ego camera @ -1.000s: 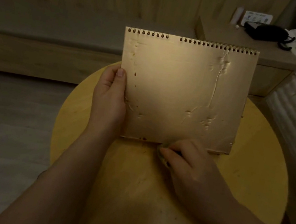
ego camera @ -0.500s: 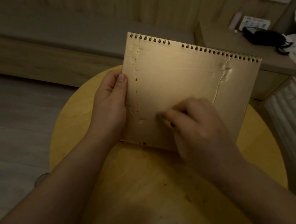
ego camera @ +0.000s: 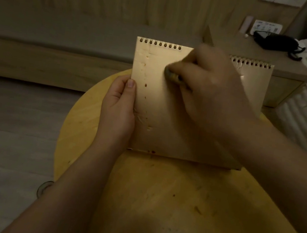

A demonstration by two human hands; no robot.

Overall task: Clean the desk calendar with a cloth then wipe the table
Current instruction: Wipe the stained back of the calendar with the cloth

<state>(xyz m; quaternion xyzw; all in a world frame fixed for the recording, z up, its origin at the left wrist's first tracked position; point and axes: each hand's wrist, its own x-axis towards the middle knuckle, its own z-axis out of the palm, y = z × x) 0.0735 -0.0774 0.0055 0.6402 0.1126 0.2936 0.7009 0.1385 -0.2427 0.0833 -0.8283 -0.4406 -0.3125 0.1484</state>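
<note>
Calendar [ego camera: 162, 105] stands on its bottom edge on the round surface [ego camera: 156, 196]. Left hand [ego camera: 119, 109] fingers wrap its left side. Right hand [ego camera: 210, 91] fingers pinch a small cloth [ego camera: 170, 74] against its face near the rings. A hard push could tip or bend it. Dark specks dot the surface; nothing blocks wiping. A phone [ego camera: 275, 41] sits far behind.

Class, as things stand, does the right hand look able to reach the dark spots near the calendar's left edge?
Probably yes: the right hand with its cloth already rests on the calendar, beside the spots, nothing between.
</note>
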